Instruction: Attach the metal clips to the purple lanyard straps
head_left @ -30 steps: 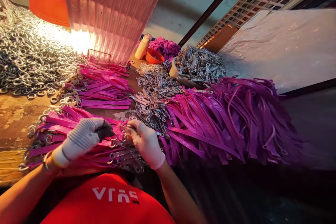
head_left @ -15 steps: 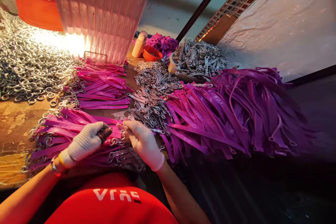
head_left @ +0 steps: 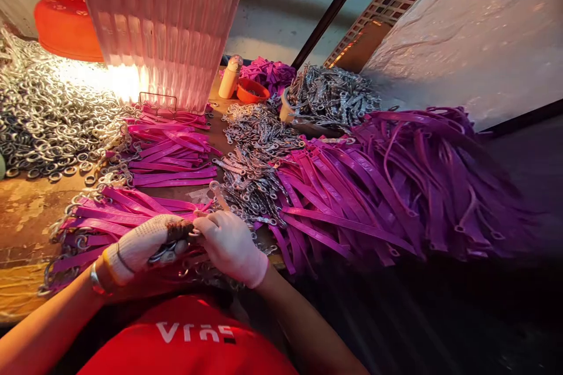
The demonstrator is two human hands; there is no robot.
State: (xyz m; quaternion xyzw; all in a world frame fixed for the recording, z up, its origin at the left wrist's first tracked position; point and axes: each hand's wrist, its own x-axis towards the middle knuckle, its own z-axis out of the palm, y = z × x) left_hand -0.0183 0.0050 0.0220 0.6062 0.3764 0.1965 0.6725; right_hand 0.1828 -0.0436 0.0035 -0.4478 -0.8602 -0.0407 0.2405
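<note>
My left hand (head_left: pixel 143 248), in a whitish knit glove with dark worn fingertips, is closed around metal pieces (head_left: pixel 169 252) that show between its fingers. My right hand (head_left: pixel 231 246), in a thin white glove, meets it at the fingertips. Its fingers are pinched on a small part I cannot make out, and a metal link (head_left: pixel 216 188) sticks up just beyond them. Under and behind the hands lie pink straps with metal rings (head_left: pixel 103 211). To the right of my right hand is a large heap of purple straps (head_left: pixel 352 187).
A heap of metal rings (head_left: pixel 48 117) lies at the left below a red lamp (head_left: pixel 65 26). A ribbed plastic sheet (head_left: pixel 167 29) stands behind the pink straps. Small metal links (head_left: pixel 253 152), a red bowl (head_left: pixel 253 91), a bottle (head_left: pixel 230 77) and a heaped tub (head_left: pixel 288 111) are farther back.
My left hand has turned and moved closer to my right hand, showing metal pieces in its grip. My right hand has shifted slightly left and down, and a link now sticks up beyond it.
</note>
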